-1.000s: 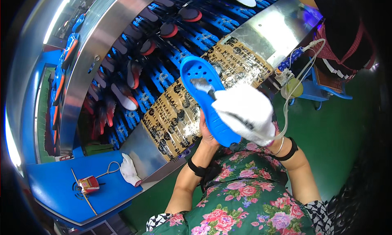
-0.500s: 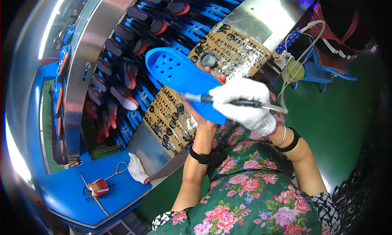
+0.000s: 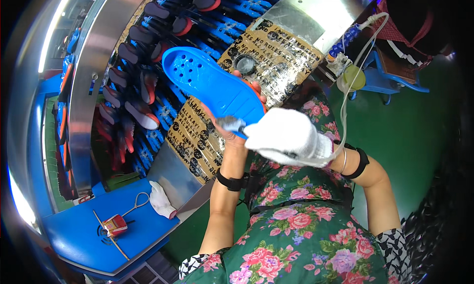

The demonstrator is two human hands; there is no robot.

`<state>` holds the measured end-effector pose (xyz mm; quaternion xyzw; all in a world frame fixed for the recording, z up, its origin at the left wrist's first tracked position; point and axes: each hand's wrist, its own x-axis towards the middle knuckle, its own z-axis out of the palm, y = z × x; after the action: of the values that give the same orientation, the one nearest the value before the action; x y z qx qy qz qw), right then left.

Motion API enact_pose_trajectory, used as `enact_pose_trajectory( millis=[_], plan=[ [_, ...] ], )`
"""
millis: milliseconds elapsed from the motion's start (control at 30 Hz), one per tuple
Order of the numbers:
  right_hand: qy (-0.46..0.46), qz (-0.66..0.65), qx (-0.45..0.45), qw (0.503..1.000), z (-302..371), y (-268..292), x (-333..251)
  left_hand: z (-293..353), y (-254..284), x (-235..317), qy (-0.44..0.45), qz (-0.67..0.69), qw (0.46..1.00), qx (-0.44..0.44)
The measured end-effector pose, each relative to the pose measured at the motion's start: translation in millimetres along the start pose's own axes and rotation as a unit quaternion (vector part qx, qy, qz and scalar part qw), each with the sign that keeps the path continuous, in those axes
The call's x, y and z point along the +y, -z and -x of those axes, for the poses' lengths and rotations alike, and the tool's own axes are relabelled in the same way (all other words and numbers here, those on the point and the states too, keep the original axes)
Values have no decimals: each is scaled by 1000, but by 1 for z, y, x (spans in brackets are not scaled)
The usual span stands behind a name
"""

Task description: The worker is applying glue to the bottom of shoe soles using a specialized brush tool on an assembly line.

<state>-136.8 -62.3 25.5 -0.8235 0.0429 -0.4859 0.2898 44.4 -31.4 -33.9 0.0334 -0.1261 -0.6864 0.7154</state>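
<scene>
My bare left hand (image 3: pixel 234 139) holds a bright blue shoe sole (image 3: pixel 217 86) from beneath, its fingertips showing along the far edge. The sole's inner side faces up, with a raised rim, a cluster of round holes at one end and a wet-looking shine. Some orange shows at its outer edge. In a white knitted glove, my right hand (image 3: pixel 289 136) is closed around a brush (image 3: pixel 232 123), whose handle is mostly hidden. The blurred brush head is at the sole's near end; whether it touches, I cannot tell. A thin clear tube runs from the glove's wrist.
Beyond the sole, a cardboard-covered ledge (image 3: pixel 197 158) carries a small round dish (image 3: pixel 244 64). Dark and red shoe parts (image 3: pixel 140 113) sit on a blue rack at left. A blue table (image 3: pixel 74 234) holds a white glove (image 3: pixel 161 200). A blue cart (image 3: pixel 377 84) stands right.
The brush and my right hand have moved nearer to me, toward the sole's near end. The sole has shifted slightly left in the picture, still in my left hand.
</scene>
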Motion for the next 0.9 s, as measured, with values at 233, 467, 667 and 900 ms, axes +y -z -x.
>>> enact_pose_trajectory(
  millis=[233, 467, 667, 900],
  plan=[
    [-157, -106, 27, 982, 0, 9, 12, 3, -9, 14, 23, 2, 1000, 19],
    [-198, -217, 8, 956, 2, 7, 2, 2, -10, 28, 58, -39, 997, 24],
    [-28, -51, -55, 997, 9, 8, 1, -2, -3, 42, 127, -28, 991, -8],
    [-209, -169, 6, 963, 7, 12, 3, -6, -15, 51, 183, -89, 979, 12]
  ],
)
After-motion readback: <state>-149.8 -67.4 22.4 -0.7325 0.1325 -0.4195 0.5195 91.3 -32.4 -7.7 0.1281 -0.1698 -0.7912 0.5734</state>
